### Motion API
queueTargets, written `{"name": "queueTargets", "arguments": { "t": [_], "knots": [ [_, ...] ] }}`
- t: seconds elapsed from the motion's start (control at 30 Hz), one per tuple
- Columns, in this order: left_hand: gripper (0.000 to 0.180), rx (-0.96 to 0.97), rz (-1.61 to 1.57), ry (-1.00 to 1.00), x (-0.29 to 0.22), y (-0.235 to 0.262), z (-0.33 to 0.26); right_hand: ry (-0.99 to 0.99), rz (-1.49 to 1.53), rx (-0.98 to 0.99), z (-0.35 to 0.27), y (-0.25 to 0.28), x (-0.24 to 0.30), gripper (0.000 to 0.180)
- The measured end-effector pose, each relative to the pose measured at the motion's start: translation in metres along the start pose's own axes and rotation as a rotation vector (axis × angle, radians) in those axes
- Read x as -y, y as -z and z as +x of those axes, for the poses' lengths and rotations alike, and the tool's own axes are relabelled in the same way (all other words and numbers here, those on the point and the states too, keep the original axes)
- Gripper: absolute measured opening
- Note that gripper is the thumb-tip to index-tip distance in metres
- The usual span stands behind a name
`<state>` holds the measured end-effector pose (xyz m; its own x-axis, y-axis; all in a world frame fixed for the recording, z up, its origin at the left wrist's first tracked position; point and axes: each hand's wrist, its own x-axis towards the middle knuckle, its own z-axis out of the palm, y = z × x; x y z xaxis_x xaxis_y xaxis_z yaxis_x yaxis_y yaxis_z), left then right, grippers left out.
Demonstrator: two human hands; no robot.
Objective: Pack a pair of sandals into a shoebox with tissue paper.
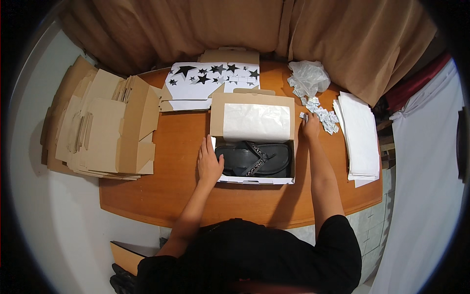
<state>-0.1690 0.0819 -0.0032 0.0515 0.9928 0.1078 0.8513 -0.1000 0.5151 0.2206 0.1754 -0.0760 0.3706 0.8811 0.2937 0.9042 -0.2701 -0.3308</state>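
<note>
An open cardboard shoebox (pixel 255 180) stands in the middle of the table, its lid raised at the back with a white paper sheet (pixel 257 121) against the inside. In it lies a black flip-flop (pixel 240 159) with a decorated strap; whether a second lies beneath is hidden. My left hand (pixel 210 164) grips the box's left wall, thumb over the rim. Right of the box, my right hand (pixel 310 127) pinches a small white packet (pixel 303 116). Beside those fingers is a loose pile of similar packets (pixel 327 119), spilling from a clear plastic bag (pixel 311 78).
Flattened brown cardboard boxes (pixel 105 122) are stacked at the table's left. Behind the shoebox lies white card printed with black stars (pixel 205 81). A stack of white paper sheets (pixel 360 137) rests at the right edge. Brown curtains (pixel 220 27) hang behind the wooden table (pixel 181 132).
</note>
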Motion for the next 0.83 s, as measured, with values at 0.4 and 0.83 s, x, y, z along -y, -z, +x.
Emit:
{"name": "queueTargets", "arguments": {
  "t": [0.4, 0.83],
  "knots": [
    [0.076, 0.030, -0.056, 0.020, 0.003, -0.001, -0.002, -0.097, -0.016, -0.119, -0.007, 0.006, 0.010, 0.021],
    [0.083, 0.164, -0.105, 0.136, 0.005, 0.004, -0.003, 0.147, 0.942, 0.528, -0.110, 0.066, 0.140, 0.024]
  ]
}}
